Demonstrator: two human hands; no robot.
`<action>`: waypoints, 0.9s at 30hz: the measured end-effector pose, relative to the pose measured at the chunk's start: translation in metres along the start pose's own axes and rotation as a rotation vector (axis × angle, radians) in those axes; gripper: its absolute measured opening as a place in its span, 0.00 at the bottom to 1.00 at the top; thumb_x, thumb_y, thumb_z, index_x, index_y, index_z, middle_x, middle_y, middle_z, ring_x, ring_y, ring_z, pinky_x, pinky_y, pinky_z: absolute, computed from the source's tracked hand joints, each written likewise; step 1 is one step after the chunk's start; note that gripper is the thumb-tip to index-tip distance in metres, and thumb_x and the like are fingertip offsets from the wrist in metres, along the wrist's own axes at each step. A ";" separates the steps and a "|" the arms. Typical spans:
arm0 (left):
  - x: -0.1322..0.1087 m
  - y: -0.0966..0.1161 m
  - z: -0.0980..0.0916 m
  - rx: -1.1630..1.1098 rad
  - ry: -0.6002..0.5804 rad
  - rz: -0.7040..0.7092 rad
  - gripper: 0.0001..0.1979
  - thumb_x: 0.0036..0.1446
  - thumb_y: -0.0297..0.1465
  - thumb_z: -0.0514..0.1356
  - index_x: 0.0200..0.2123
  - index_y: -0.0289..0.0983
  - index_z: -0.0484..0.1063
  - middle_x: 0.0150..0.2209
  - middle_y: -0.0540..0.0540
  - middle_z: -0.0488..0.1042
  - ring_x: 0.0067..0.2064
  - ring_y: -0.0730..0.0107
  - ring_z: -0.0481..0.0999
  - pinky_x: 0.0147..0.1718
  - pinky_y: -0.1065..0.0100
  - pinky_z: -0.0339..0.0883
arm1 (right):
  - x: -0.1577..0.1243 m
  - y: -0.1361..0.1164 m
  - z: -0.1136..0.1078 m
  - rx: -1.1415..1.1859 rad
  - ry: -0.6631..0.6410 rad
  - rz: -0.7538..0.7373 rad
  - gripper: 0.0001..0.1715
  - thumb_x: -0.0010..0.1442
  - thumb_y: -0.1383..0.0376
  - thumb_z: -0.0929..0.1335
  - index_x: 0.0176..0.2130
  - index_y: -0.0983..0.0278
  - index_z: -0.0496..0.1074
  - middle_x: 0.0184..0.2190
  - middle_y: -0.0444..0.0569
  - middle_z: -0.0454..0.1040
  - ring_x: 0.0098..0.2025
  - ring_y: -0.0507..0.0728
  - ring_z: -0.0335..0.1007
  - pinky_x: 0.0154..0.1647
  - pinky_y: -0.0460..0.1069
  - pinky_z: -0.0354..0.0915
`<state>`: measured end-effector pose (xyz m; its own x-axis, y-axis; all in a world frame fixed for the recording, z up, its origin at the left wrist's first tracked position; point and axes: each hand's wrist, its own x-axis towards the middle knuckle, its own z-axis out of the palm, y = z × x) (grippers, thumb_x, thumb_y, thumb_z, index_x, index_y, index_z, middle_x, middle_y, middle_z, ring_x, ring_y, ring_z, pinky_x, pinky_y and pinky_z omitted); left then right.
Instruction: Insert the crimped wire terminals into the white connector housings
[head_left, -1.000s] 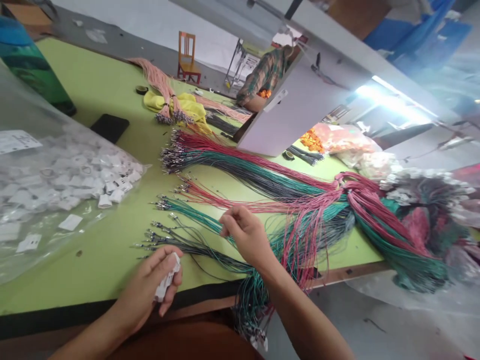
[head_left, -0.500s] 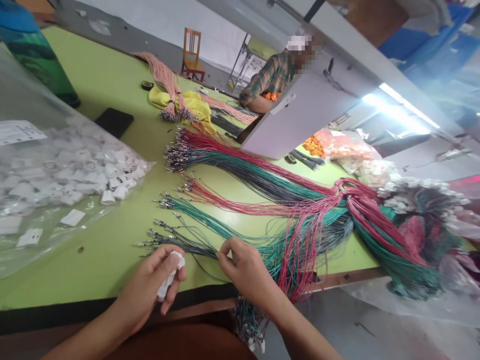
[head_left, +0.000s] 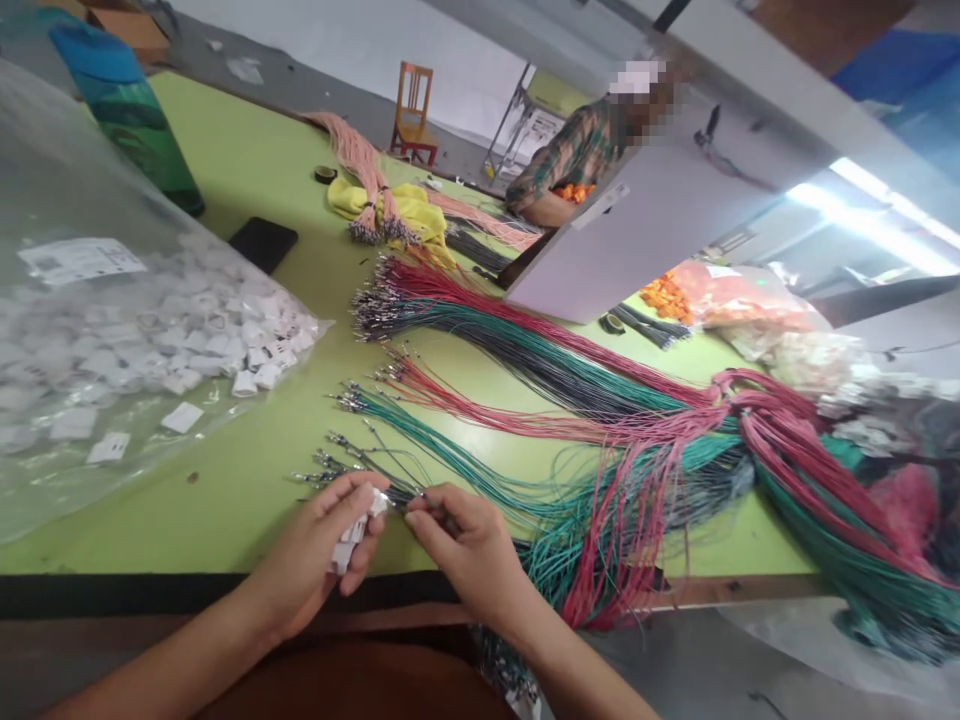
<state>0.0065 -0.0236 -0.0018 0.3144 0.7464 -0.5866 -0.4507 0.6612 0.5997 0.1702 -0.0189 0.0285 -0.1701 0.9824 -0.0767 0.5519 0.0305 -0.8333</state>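
Observation:
White plastic connector housings [head_left: 346,548] lie in my left hand [head_left: 311,545], the fingers curled round them. One end of them pokes out past the thumb. Close to its right, my right hand [head_left: 469,540] pinches a thin dark wire, its metal-tipped end pointing at the housings; the fingertips partly hide it. Behind my hands, a bundle of black wires [head_left: 360,470] with crimped metal ends fans out on the table. Beyond it lie green wires [head_left: 405,425] and red wires [head_left: 465,412], running right into a large tangled bunch.
A clear plastic bag [head_left: 187,400] of white housings covers the table's left side, near a black phone [head_left: 262,245] and a green bottle [head_left: 142,130]. A grey panel [head_left: 600,240] stands at the back, a person [head_left: 566,150] behind it. Wires hang over the front edge.
My right hand has brought a wire end leftward, close to the housings in my left hand. The whole view has shifted a little, so the table things appear further right.

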 end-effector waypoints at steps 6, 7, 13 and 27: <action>0.001 0.003 0.002 0.007 -0.007 -0.018 0.17 0.51 0.42 0.64 0.39 0.38 0.67 0.22 0.55 0.68 0.15 0.82 0.59 0.10 0.80 0.53 | -0.005 0.010 -0.002 -0.083 0.056 -0.085 0.06 0.54 0.67 0.68 0.29 0.65 0.76 0.19 0.42 0.68 0.20 0.48 0.58 0.23 0.43 0.56; 0.001 0.003 0.002 0.010 -0.007 -0.021 0.17 0.51 0.42 0.64 0.39 0.38 0.67 0.22 0.55 0.68 0.15 0.82 0.59 0.10 0.80 0.53 | -0.004 0.008 -0.002 -0.092 0.057 -0.090 0.06 0.54 0.68 0.67 0.28 0.65 0.76 0.18 0.41 0.66 0.20 0.48 0.57 0.23 0.44 0.55; 0.000 0.000 -0.002 0.023 -0.019 -0.010 0.15 0.54 0.40 0.62 0.41 0.37 0.67 0.23 0.55 0.68 0.15 0.82 0.59 0.10 0.80 0.54 | 0.000 0.002 -0.002 -0.068 -0.038 -0.080 0.09 0.53 0.71 0.64 0.24 0.66 0.72 0.19 0.42 0.66 0.22 0.48 0.58 0.24 0.43 0.55; 0.001 -0.001 -0.002 0.055 -0.018 -0.009 0.17 0.51 0.41 0.64 0.39 0.37 0.66 0.24 0.54 0.70 0.16 0.82 0.60 0.10 0.80 0.55 | 0.004 0.002 -0.001 -0.024 -0.122 0.053 0.09 0.51 0.72 0.62 0.21 0.66 0.67 0.17 0.39 0.62 0.20 0.46 0.52 0.22 0.42 0.50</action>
<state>0.0055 -0.0241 -0.0038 0.3336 0.7416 -0.5820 -0.4014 0.6703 0.6241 0.1713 -0.0148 0.0274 -0.2372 0.9532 -0.1875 0.5822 -0.0150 -0.8129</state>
